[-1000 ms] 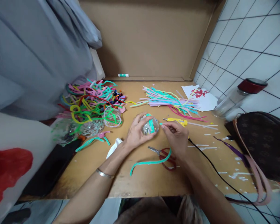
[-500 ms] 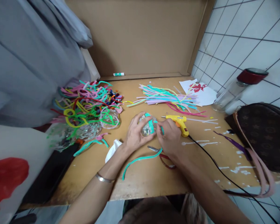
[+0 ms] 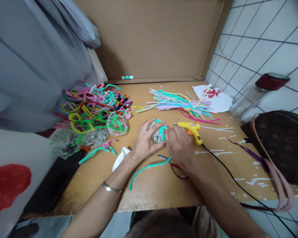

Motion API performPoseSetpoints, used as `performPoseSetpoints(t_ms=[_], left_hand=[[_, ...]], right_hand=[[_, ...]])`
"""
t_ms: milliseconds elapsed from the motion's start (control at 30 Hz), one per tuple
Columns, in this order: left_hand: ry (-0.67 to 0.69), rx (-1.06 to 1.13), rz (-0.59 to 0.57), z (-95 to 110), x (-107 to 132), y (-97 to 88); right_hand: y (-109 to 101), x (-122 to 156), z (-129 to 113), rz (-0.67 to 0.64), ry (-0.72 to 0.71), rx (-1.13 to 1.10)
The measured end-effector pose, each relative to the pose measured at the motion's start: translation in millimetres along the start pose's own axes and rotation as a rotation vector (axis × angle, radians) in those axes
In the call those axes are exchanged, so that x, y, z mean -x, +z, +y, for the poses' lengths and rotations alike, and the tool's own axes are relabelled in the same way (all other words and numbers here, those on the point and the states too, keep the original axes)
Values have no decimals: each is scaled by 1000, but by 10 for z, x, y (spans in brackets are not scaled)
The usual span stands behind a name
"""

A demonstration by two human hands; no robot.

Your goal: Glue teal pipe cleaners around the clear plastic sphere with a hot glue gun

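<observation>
My left hand (image 3: 147, 137) is wrapped round a clear plastic round piece (image 3: 157, 136), thumb and fingers on opposite sides. Teal fuzzy strips lie across that piece. Against its right side, my right hand (image 3: 178, 142) is closed in a pinch, its fingertips mostly hidden. A long teal pipe cleaner (image 3: 149, 168) comes out from under this hand and curves left over the table. Scissors (image 3: 175, 169) with red handles lie partly beneath my right wrist. Just beyond the right hand rests a yellow glue gun (image 3: 191, 129).
Tangled colourful pipe cleaners (image 3: 89, 109) and clear plastic pieces (image 3: 95, 137) fill the left side. A bundle of straight pipe cleaners (image 3: 178, 101) lies at the back. On the right are a bottle (image 3: 253, 96), a brown bag (image 3: 283, 145) and the glue gun's black cord (image 3: 228, 177).
My right hand has turned and closed more tightly against the plastic piece, covering the teal bit that showed at its fingers. My left hand keeps its hold. The view has shifted slightly.
</observation>
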State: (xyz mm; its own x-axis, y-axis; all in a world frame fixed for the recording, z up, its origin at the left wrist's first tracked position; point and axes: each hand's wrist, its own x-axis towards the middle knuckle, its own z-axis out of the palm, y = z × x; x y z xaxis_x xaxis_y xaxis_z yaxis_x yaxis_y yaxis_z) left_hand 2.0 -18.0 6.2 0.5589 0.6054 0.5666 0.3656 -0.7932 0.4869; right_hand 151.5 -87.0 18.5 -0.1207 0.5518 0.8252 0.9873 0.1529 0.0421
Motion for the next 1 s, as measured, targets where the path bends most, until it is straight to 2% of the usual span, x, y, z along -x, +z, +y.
performPoseSetpoints(t_ms=[100,400,633,1000], left_hand=[[-1,13,10,5,-5,-1],[-45,-14,-11,-6,7,22],[-9,-21,1,-14,3,16],[71,-32,9,-17,-20,-12]], right_hand=[[-14,-4,-5,15,-49,45],[-28,28,8,-69,-90,-19],[-25,20,-37,-2,-123,56],[0,47,-28,-47,-146,53]])
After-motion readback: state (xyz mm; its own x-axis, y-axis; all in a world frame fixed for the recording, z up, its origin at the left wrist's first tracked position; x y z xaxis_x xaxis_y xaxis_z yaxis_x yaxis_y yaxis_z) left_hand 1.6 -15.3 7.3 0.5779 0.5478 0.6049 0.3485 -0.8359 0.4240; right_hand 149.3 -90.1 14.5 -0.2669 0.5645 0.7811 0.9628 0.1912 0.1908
